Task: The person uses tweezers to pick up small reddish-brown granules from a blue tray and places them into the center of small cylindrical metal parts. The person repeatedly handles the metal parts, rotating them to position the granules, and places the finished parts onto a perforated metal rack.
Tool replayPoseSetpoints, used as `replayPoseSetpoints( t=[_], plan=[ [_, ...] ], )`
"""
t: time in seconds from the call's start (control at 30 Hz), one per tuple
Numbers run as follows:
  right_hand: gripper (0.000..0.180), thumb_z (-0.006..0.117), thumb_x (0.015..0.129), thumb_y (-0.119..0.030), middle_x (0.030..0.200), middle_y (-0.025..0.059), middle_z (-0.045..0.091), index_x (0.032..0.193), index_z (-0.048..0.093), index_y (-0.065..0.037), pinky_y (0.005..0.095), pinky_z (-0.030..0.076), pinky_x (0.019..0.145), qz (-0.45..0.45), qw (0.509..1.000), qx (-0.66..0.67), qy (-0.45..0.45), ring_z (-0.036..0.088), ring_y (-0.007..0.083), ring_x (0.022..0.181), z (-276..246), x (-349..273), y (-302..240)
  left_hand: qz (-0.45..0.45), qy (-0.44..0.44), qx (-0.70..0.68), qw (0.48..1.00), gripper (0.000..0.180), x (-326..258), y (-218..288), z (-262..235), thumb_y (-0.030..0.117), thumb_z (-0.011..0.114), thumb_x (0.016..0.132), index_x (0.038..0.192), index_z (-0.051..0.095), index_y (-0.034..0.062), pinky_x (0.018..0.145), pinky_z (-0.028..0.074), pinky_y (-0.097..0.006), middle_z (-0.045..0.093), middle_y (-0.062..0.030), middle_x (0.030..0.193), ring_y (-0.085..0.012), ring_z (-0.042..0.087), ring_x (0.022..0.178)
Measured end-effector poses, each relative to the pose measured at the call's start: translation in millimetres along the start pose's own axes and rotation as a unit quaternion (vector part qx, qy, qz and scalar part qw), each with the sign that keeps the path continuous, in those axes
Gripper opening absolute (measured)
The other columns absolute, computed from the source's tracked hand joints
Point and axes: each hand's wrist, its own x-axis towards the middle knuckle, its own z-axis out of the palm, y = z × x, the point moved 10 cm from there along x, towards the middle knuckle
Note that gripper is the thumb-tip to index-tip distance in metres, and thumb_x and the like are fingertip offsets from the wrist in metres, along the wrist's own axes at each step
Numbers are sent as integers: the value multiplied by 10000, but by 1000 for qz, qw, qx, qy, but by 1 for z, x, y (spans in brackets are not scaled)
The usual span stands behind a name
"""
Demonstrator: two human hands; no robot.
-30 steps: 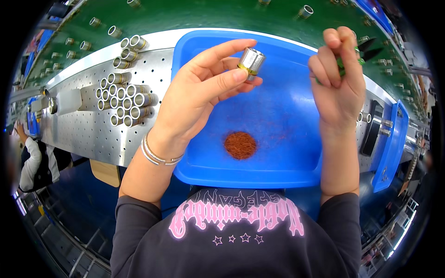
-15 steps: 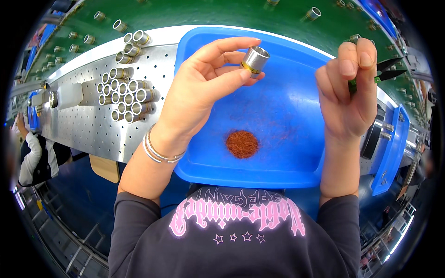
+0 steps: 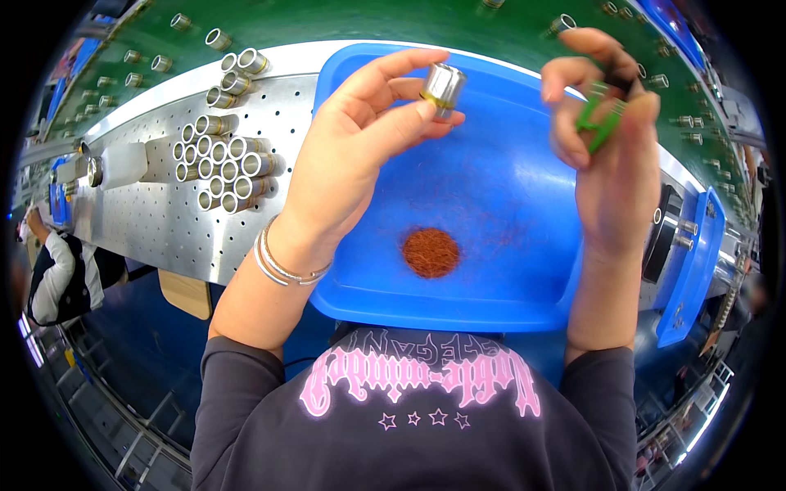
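My left hand (image 3: 340,139) pinches a short shiny metal sleeve (image 3: 445,83) with a yellowish band at its lower end, between thumb and fingers. It holds the sleeve above the far part of a blue tray (image 3: 499,180). My right hand (image 3: 614,164), smeared by motion, is raised over the tray's right side with its fingers curled around green-handled snips (image 3: 602,123). The dark blades are blurred and mostly hidden by the fingers. On the tray floor, nearer to me, lies a round pile of reddish-brown fine strands (image 3: 431,252), with loose strands scattered beside it.
Several similar sleeves (image 3: 229,172) stand grouped on the perforated metal plate (image 3: 164,229) left of the tray. More are spread over the green surface (image 3: 344,24) beyond. Another blue tray (image 3: 692,270) is at the right. A person (image 3: 61,262) sits far left.
My right hand has turned and moved a little left, swinging the snips from pointing right into the curl of the fingers. The sleeve has shifted slightly up and left and is more upright.
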Motion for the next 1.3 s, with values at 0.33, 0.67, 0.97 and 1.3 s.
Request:
replayPoseSetpoints(
  t=[0.33,0.67,0.97,1.3],
  plan=[
    [202,679,781,-73,807,29,619,962,633,4,177,396,571,-46,925,-374,-48,515,57,653,27,-8,4,8,35,-23,999,441,0,0,-6,118,577,862,1273,437,38,902,456,-287,586,-97,1079,-151,573,985],
    [158,686,761,-165,852,99,676,876,686,-58,267,502,635,-56,915,-399,-30,658,216,736,24,-7,1,25,26,-12,999,438,-1,2,-6,74,636,818,1222,477,22,883,452,-276,582,-103,1060,-157,578,967],
    [151,678,769,-163,847,97,677,871,685,-51,264,499,629,-52,921,-385,-33,658,213,727,24,-7,1,39,21,18,999,419,-1,2,-6,113,613,838,1229,476,49,897,453,-303,585,-87,1062,-156,570,978],
    [145,664,788,-87,790,53,641,905,665,-2,200,428,580,-68,925,-370,-42,567,106,670,25,-9,1,25,25,-18,999,443,-1,0,-6,47,650,804,1213,484,17,869,456,-260,583,-110,1046,-162,586,960]
  ],
)
